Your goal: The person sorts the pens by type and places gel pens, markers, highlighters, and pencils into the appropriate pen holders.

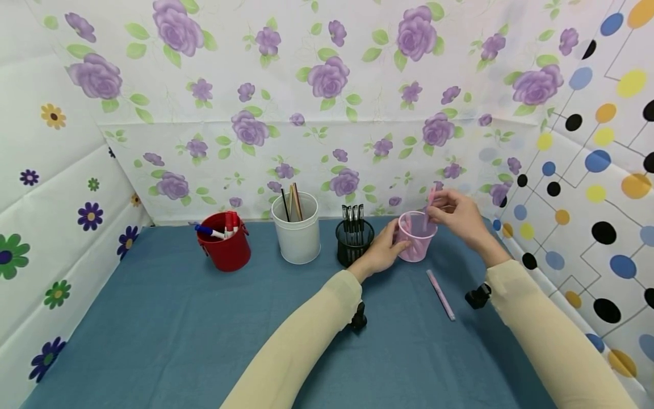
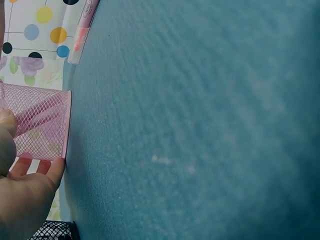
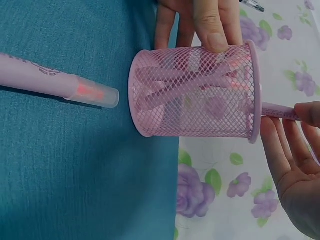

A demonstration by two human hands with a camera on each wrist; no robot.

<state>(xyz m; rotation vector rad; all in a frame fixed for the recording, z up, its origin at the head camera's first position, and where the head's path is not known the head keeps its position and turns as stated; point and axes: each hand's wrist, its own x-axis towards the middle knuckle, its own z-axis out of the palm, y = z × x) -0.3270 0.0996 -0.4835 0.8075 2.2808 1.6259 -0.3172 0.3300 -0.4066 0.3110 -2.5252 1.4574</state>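
A pink mesh pen cup (image 1: 418,246) stands upright on the table near the back wall. My left hand (image 1: 380,250) holds it from the left side, thumb in front. Over its rim, my right hand (image 1: 462,218) pinches a pink highlighter (image 3: 279,110) by its upper part; the lower end is inside the cup. Several more pink highlighters (image 3: 200,87) lean within, seen through the mesh in the right wrist view. Another pink highlighter (image 1: 441,294) with a clear cap lies on the cloth in front of the cup.
Left of my left hand is a black mesh cup (image 1: 349,257) with several black pens. Further left stand a white cup (image 1: 298,244) with pencils and a red bucket (image 1: 230,254) with markers. A blue cloth (image 1: 204,335) covers the table; patterned sheets (image 1: 317,147) enclose it.
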